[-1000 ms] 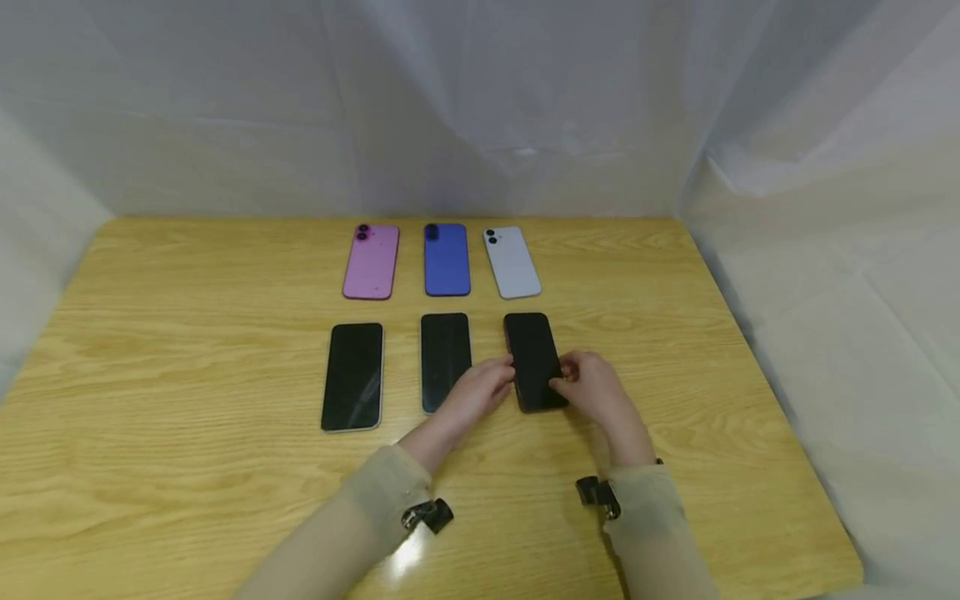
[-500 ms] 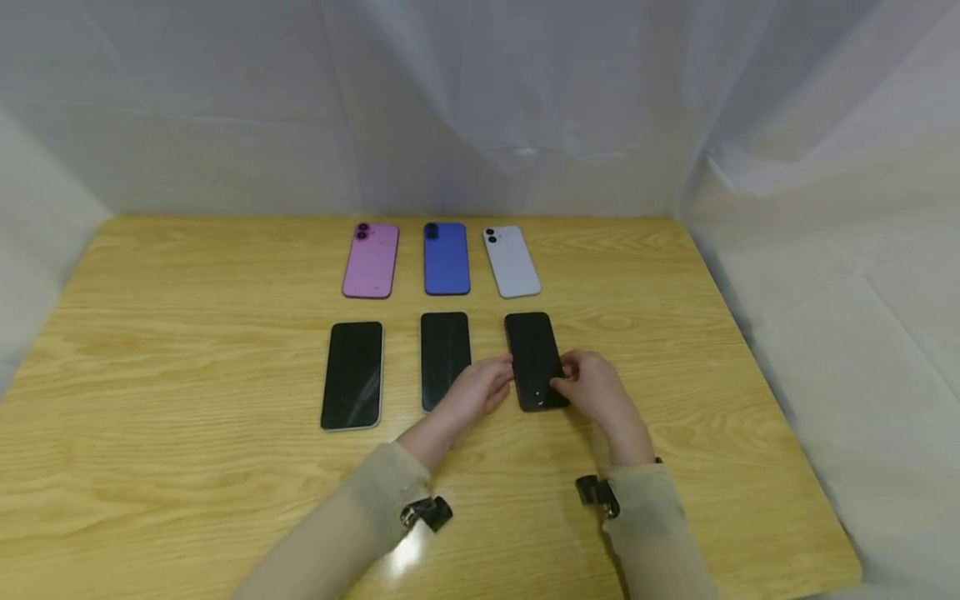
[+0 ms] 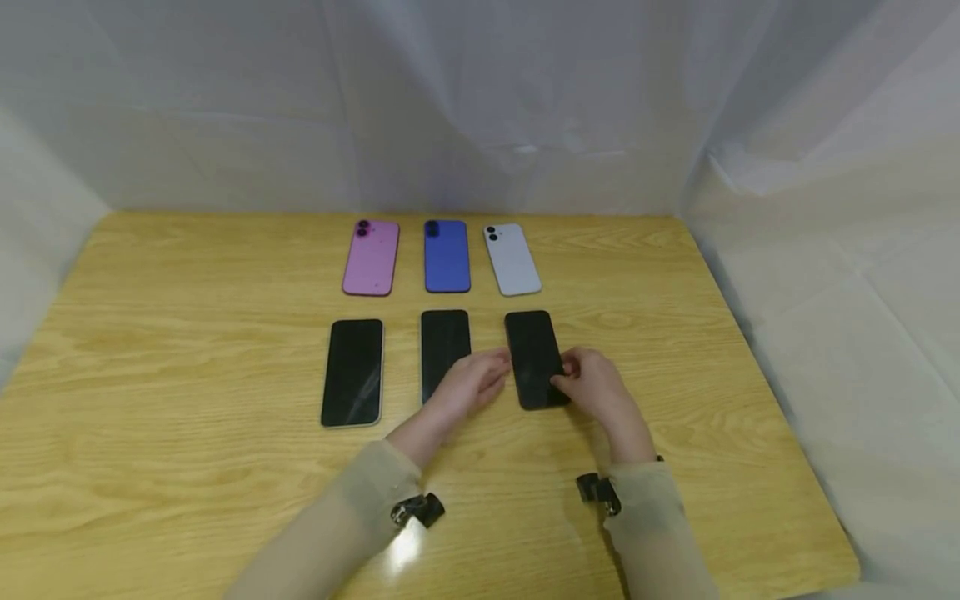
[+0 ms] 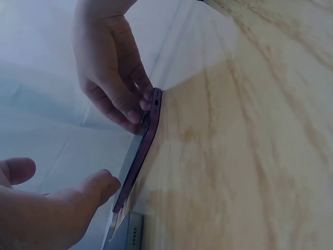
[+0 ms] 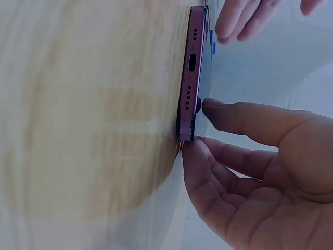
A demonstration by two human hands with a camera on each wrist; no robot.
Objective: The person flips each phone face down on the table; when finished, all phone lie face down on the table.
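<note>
Dark-screened phone (image 3: 534, 358) lies face up, rightmost of the near row, mid-worktop (image 3: 187, 350). Right hand (image 3: 596, 387) pinches its near corner, thumb on the glass; left hand (image 3: 472, 379), fingers relaxed, touches its left edge. Judged rigid, slick, breakable: hold by the long edges.

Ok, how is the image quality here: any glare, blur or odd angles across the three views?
Head view: sharp, even light, glare patch on the light wooden table near the left sleeve. Left wrist view: tilted, left hand soft, close to the purple-edged phone. Right wrist view: rotated, wood grain blurred, right hand at the phone's port edge.
</note>
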